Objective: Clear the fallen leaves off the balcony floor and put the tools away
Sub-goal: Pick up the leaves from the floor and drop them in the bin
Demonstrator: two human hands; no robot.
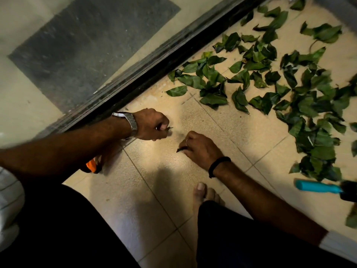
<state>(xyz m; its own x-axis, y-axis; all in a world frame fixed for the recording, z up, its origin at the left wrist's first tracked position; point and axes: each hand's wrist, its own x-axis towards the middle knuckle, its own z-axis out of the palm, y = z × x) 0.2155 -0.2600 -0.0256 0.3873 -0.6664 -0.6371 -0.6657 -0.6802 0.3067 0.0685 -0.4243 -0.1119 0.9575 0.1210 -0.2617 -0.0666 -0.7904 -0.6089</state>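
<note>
Left hand (pixel 152 124): low over floor, fingers curled in, pinching a small leaf bit (pixel 170 128) that pokes out at the fingertips; metal watch (pixel 129 122) on wrist.
Right hand (pixel 199 149): just beside left, knuckles up, fingers bent down onto floor, pinching a small dark leaf scrap (pixel 180 150); ring on one finger, black band (pixel 218 166) on wrist.
Leaves (pixel 270 88): green, loose spread on tiles, up and to the right of both hands, well apart from them; spread runs from door track toward right edge.
Floor (pixel 154 180): beige tiles w/ grout lines; patch round hands bare but for the two scraps.
Brush (pixel 318 187): blue handle, dark head, at right edge, beside lower end of leaf spread, right of right forearm.
Orange thing (pixel 91 166): partly hidden under left forearm; can't tell what it is.
Door track (pixel 154 66): dark, diagonal, just beyond left hand.
Foot (pixel 202 194): bare, below right hand.
</note>
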